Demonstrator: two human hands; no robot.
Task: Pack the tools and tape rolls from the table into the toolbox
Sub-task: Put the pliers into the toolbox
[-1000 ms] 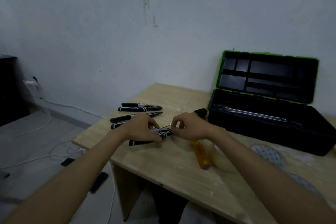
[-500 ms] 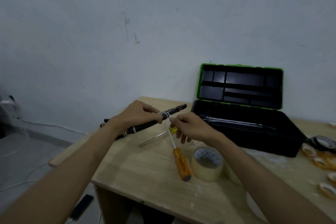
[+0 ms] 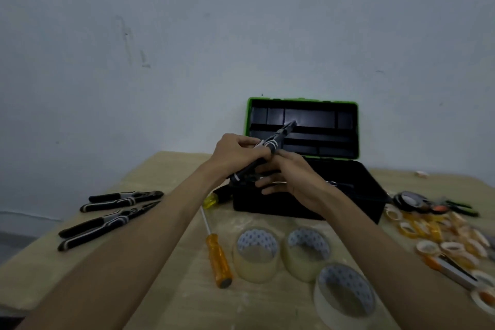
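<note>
Wood tabletop [image 3: 267, 308] against a pale wall carries everything. Black toolbox [image 3: 281, 203] sits at the back centre with its green-rimmed lid [image 3: 316, 118] standing upright and open; something metallic lies inside, too hidden to identify. Both hands meet above the toolbox's front left corner. The left hand [image 3: 235, 150] is wrapped round the handles of the black-and-grey pliers [image 3: 276, 142], whose nose is tilted up and away towards the lid. The right hand [image 3: 292, 177] sits just under those handles with fingers loosely spread; can't tell whether it actually grips. Two more pairs of pliers lie on the left side of the tabletop, the upper pair [image 3: 123, 199] just beyond the lower pair [image 3: 104, 225], both well apart from the toolbox. Three clear tape rolls [image 3: 255, 254] lie flat in front of the toolbox, close together. The orange-handled screwdriver [image 3: 218, 260] lies just left of them, its tip pointing to the yellow-handled screwdriver [image 3: 214, 197] beside the toolbox's left end. Right of the toolbox: a black tape roll [image 3: 409, 199], then a loose pile of small tape rolls [image 3: 428, 233].
</note>
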